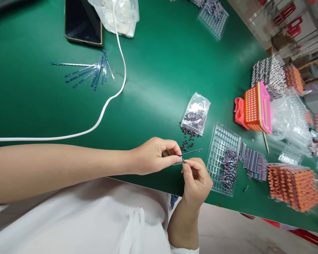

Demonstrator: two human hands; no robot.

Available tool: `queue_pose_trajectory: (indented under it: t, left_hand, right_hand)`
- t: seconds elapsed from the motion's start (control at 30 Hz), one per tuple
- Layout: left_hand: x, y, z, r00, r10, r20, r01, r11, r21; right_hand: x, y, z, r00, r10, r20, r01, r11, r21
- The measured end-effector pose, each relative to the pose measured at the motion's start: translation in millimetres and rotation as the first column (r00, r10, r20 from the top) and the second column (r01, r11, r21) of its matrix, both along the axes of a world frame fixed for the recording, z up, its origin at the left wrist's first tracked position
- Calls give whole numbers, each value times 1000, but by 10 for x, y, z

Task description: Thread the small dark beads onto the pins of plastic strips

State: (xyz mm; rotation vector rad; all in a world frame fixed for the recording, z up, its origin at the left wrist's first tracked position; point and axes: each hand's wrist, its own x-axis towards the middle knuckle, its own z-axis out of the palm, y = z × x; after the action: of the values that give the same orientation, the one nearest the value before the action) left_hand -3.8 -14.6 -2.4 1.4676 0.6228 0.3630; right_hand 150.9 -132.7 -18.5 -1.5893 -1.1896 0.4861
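Observation:
My left hand (155, 155) pinches a thin dark blue strip (192, 152), whose free end sticks out to the right past my fingers. Close against it, my right hand (197, 180) is closed, with thumb and forefinger pressed together at the strip near a tiny dark piece; its kind is too small to tell. Small dark beads (188, 138) lie loose just beyond my hands, beside a clear plastic bag (196, 113) holding more of them. To the right is a clear compartment tray (214, 155) with a heap of thin dark twisted pieces (229, 169).
More blue strips (95, 72) fan out at the upper left, near a phone (83, 23) and a plastic bag (124, 17). A white cable (104, 107) crosses the table. On the right stand an orange-and-pink basket (257, 107) and stacked orange items (293, 187).

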Motion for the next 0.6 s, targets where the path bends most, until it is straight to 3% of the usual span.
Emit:
queue_pose_trajectory:
  t: [0.43,0.6]
  left_hand:
    - [-5,24,17,999,-25,-27,25,1000,-6]
    - [10,37,40,998,-59,-37,54,990,-132]
  right_hand:
    - [59,-30,-13,996,55,-72,-60,996,-70]
    - [111,-42,-19,957,120,-262,-146,986,-81]
